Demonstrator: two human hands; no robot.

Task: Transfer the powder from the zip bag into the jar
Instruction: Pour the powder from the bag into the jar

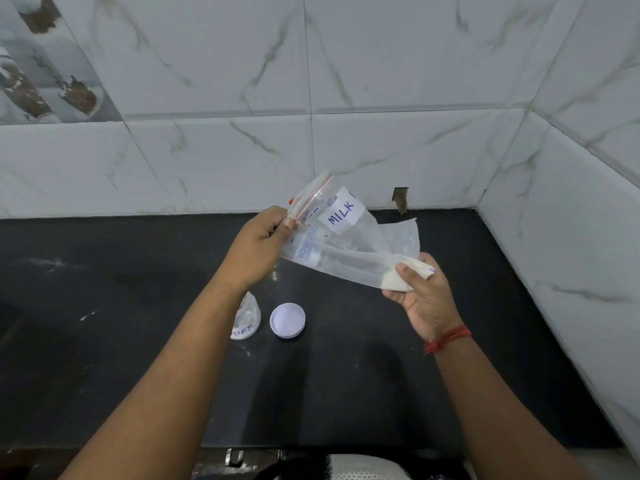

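Holding a clear zip bag [349, 244] in the air above the dark tabletop [138, 358], the person has one hand at each end of it. The left hand [258, 242] pinches the bag at its red-striped zip edge, fingers curled round the plastic, while the right hand [420, 296] grips the opposite corner, where a small heap of white powder [398, 280] sits bunched under the thumb. The bag lies stretched and slightly twisted between the two hands, and whether its zip is parted or closed is hard to make out, because the left fingers cover part of it. A white label [341, 211] on the bag reads "MILK", with the rest of the writing folded out of sight. The jar [246, 318] stands on the tabletop below the left wrist, and the forearm hides most of it; only a clear lower part with a label ending in "DER" shows, so its mouth cannot be seen. A white lid [287, 320] lies flat just beside the jar, to its right, apart from it. A red thread [448, 338] circles the right wrist. Marble-patterned wall tiles [381, 98] rise behind the tabletop, and something pale and netted at the bottom edge is cut off and unclear.
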